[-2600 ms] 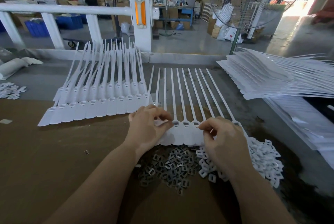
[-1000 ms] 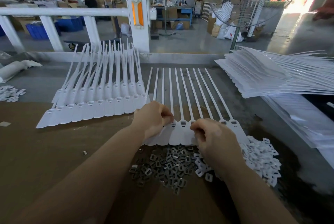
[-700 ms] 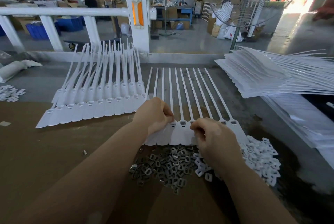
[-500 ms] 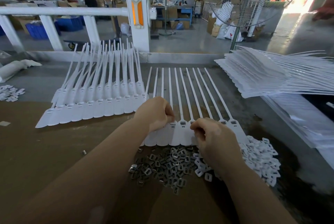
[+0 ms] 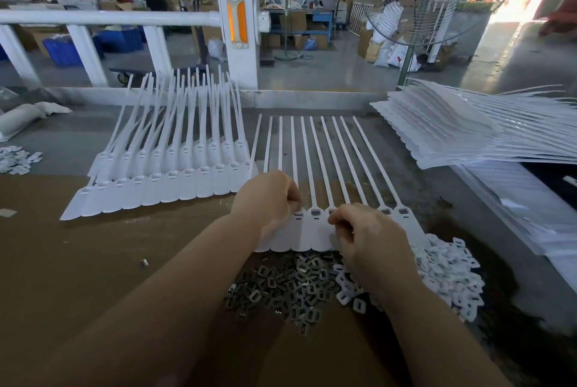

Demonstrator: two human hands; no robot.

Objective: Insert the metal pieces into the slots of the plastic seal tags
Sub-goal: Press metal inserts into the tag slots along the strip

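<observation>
Table [image 5: 78,261]: brown near part, grey far part, metal strip running along the far edge.
- Tag row [image 5: 299,230] lying at near centre, straps pointing to the far edge.
- Second tag sheet [image 5: 162,190], overlapping rows, lying left of centre.
- Tag stack [image 5: 468,133] sitting at the far right corner.
- Metal pieces [image 5: 281,286] heaping near the near edge.
- White clips [image 5: 449,274] heaping just right of them, touching.
- More clips [image 5: 15,158] lying at the left edge.
- White bag [image 5: 22,118] lying at the far left.
- One loose metal piece [image 5: 144,262] lying on the brown part.
</observation>
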